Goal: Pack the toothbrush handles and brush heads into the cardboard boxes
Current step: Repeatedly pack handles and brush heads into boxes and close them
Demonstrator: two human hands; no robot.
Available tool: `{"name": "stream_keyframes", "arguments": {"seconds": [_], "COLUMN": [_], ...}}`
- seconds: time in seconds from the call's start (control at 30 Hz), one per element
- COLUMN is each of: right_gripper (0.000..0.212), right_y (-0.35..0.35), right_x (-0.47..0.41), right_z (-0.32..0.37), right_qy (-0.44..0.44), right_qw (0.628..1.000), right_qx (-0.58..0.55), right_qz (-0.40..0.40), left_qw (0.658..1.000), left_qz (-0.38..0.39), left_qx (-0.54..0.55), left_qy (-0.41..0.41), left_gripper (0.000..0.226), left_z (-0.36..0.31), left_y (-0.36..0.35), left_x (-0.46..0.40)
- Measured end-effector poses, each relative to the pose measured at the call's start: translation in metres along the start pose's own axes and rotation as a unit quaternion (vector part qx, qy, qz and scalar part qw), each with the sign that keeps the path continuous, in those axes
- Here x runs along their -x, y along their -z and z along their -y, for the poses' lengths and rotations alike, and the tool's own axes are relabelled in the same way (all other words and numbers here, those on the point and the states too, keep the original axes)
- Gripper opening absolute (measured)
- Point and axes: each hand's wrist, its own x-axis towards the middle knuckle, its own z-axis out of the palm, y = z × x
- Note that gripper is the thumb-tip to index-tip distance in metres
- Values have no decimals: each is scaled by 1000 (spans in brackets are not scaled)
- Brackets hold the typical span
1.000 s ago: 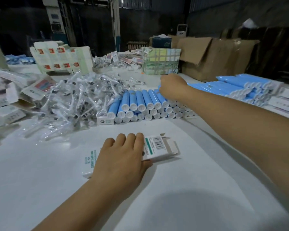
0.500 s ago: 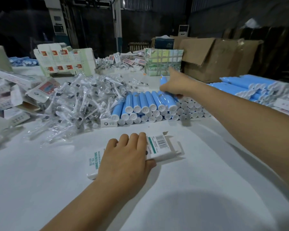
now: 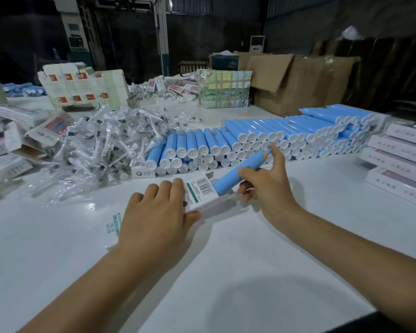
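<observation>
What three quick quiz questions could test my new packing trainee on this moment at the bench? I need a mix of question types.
1. True or false: the left hand rests flat on the white carton.
2. Which hand holds the blue toothbrush handle?
3. Where is the handle's lower end: A in the stack, B at the carton's open end, C on the table?

Key: 1 true. 2 the right hand. 3 B.

We see a smooth white table [image 3: 226,272]. On it lie a long stacked row of blue cylindrical toothbrush handles [image 3: 262,143], a heap of plastic-wrapped white brush heads [image 3: 106,143], a flat white cardboard box [image 3: 203,192], white cartons [image 3: 399,159] at right, and brown corrugated boxes [image 3: 298,85] behind.
</observation>
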Motion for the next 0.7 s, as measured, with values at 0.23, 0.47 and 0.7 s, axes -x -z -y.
{"name": "stream_keyframes", "arguments": {"seconds": [0.23, 0.47, 0.7], "right_gripper": [30, 36, 33], "right_y": [-10, -7, -18], "right_x": [17, 9, -1], "right_z": [-14, -15, -3], "right_qy": [-52, -107, -71], "right_qw": [996, 994, 993], "right_qx": [61, 10, 94], "right_qz": [48, -1, -7], "left_qw": [1000, 1000, 999], "left_qz": [-2, -12, -9], "left_qx": [-22, 5, 29], "left_qy": [7, 0, -17], "left_gripper": [69, 64, 64], "left_z": [4, 8, 6], "left_y": [-3, -5, -6], "left_x": [1, 3, 4]}}
